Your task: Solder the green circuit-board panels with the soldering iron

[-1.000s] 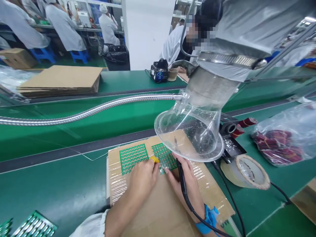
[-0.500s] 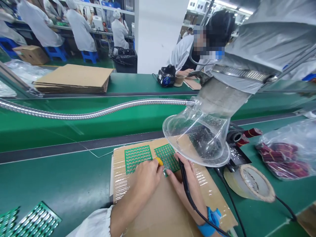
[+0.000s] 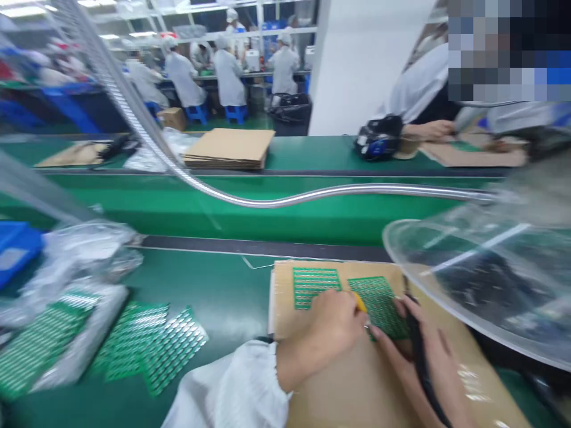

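My left hand point(image 3: 336, 318) is closed on a small yellow thing point(image 3: 359, 302), mostly hidden by the fingers. A tiny shiny metal piece point(image 3: 367, 326) shows between this hand and my right thumb. My right hand point(image 3: 428, 351) grips a black corded soldering iron point(image 3: 417, 339), its thin end pointing away from me. Just beyond the hands, a green circuit board panel point(image 3: 377, 300) lies on the cardboard point(image 3: 352, 386). Another green panel point(image 3: 314, 282) lies to its left, partly covered by my left hand.
A clear fume hood point(image 3: 410, 249) hangs at the right, above my right hand. A metal flexible hose point(image 3: 272, 202) crosses in front. More green panels point(image 3: 173, 351) and plastic bags point(image 3: 84, 333) lie on the left. Stacked cardboard point(image 3: 232, 145) and a co-worker's hand point(image 3: 430, 129) are across the bench.
The view has swung left, so hands, panels and hood sit farther right in the picture. More panels and bags show on the left. Both hands keep their hold near the same panel.
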Available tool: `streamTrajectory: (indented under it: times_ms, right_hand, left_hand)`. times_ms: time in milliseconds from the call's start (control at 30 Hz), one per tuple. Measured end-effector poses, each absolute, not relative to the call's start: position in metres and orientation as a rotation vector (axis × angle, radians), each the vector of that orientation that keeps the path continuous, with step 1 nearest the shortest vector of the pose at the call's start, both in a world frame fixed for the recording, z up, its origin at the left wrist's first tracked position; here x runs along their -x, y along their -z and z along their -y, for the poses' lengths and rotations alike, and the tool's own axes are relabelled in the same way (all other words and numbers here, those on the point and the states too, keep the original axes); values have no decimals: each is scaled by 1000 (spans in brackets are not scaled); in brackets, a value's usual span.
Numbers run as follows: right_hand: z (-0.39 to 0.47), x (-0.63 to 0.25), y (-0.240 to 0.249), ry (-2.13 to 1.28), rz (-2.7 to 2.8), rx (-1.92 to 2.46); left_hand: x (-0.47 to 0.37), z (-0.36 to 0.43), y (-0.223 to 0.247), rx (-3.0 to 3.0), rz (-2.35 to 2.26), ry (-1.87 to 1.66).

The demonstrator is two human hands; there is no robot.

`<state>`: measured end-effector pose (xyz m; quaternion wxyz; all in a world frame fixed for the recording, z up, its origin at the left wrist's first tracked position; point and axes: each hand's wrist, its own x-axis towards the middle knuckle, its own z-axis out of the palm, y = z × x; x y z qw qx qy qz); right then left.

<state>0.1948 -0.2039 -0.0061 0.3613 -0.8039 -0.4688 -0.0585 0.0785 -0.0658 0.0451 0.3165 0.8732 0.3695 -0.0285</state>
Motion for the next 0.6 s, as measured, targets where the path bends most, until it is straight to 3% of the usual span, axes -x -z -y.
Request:
streamTrajectory:
  times_ms: [267,600]
  right_hand:
    - [196,-195,18,156,1116,2160]
    - [199,-190,-12,-31,1218,2073]
  left_hand:
    - [-74,46,-52,-2144,-984,13]
    - [32,10,-47,-2683,-1036,-646]
